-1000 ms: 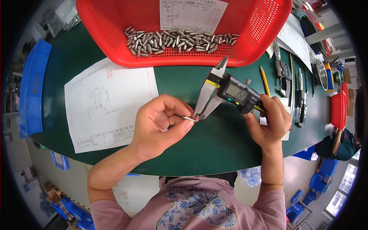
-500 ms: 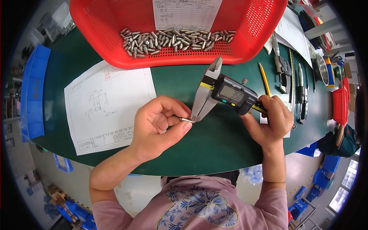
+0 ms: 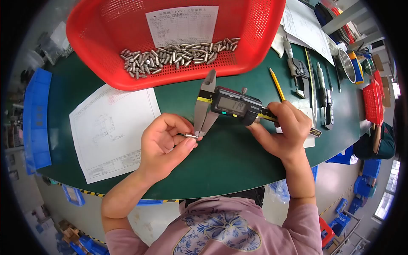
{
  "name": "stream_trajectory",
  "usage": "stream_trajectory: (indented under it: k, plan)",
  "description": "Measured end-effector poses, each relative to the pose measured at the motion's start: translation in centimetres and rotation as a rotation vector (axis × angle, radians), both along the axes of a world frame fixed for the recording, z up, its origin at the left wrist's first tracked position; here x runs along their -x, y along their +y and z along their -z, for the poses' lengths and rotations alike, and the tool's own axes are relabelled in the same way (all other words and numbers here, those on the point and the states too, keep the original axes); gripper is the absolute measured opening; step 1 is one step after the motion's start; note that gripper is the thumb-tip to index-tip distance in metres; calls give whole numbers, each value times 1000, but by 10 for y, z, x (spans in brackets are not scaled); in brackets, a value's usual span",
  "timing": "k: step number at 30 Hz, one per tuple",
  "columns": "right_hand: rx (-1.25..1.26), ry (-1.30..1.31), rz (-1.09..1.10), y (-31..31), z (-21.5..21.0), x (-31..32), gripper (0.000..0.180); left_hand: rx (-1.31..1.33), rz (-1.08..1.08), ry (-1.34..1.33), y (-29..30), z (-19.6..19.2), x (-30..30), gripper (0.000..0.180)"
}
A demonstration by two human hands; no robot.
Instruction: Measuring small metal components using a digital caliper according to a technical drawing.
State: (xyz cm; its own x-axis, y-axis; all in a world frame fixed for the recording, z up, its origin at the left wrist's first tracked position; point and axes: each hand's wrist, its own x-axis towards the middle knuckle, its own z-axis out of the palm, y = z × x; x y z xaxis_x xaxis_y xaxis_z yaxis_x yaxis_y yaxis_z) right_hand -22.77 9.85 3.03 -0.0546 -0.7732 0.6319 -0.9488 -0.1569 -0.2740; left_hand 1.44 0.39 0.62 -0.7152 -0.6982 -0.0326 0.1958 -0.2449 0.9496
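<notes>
Between the thumb and fingers of my left hand (image 3: 165, 144) is a small metal pin (image 3: 190, 136). Its right end sits at the jaw tips of a digital caliper (image 3: 236, 105); whether both jaws touch it I cannot tell. My right hand (image 3: 282, 131) is wrapped round the caliper's beam, thumb below the slider. The caliper's jaws point toward me and its lit display faces up. Beyond the hands, a red plastic basket (image 3: 250, 59) holds many similar metal pins (image 3: 182, 57) and a printed sheet.
A drawing sheet (image 3: 102, 140) lies left of my left hand. To the right are a yellow pencil (image 3: 277, 85), a micrometer (image 3: 297, 70), a second measuring tool (image 3: 325, 97) and a metal bowl (image 3: 346, 66). A blue bin (image 3: 37, 123) stands at the left edge. Another person's arm (image 3: 377, 138) shows far right.
The caliper's jaws have come closer together and its displayed reading has changed. The pin stays pinched in my left hand. The whole view has shifted, moving the table things leftward.
</notes>
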Motion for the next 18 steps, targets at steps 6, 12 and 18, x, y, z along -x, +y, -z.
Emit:
stream_trajectory:
  k: [6,12,18]
  plan:
    - [-69,-118,32,1,-1,-1,35,542,-272,-274,-31,-4,4,14]
    - [-25,-178,63,2,-2,3,33,1340,-577,-690,-103,-4,18,14]
    - [15,-201,64,2,-3,5,33,1494,-541,-734,-112,7,48,5]
